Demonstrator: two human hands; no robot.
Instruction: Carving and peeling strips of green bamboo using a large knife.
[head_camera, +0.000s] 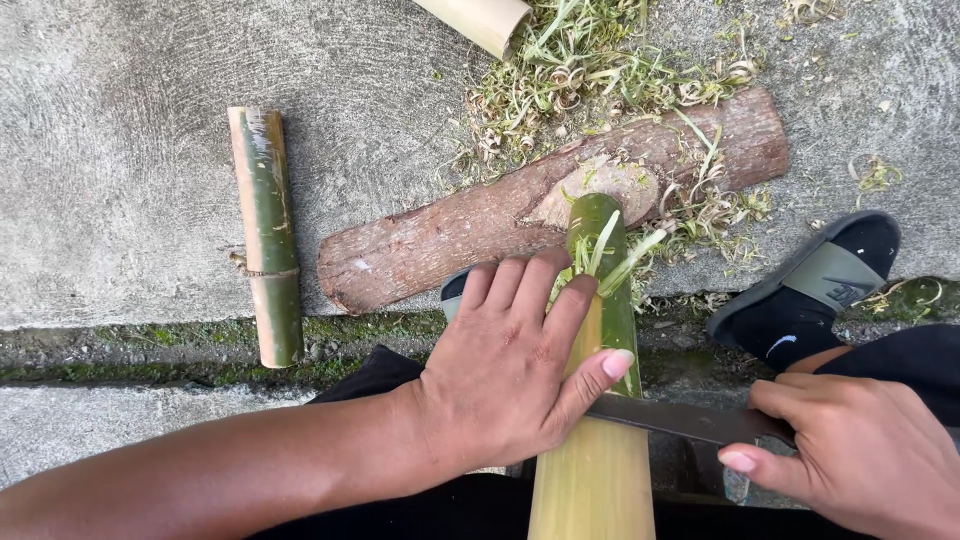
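In the head view, a bamboo pole (598, 400) is being held upright-slanted, its far end being rested on a bark-covered log (520, 225) that is lying across the concrete ground (120, 200). The left hand (510, 370) is being laid flat against the pole's left side, fingers stretched wide and the thumb being pressed across the front, so the pole is being steadied rather than clenched. The right hand (860, 455) is being closed around the handle of a long knife (680, 418), whose blade is being set crosswise against the pole just below the left thumb.

The pole is judged to be stiff, hollow and fairly light, with a smooth green skin that is likely slippery; the pale stripped lower part is judged the surer place to be gripped. Curled shavings (590, 70) are being left strewn beyond the log. A second bamboo piece (266, 235) is lying well apart to the left, and a dark sandal (810, 285) is being worn at right.
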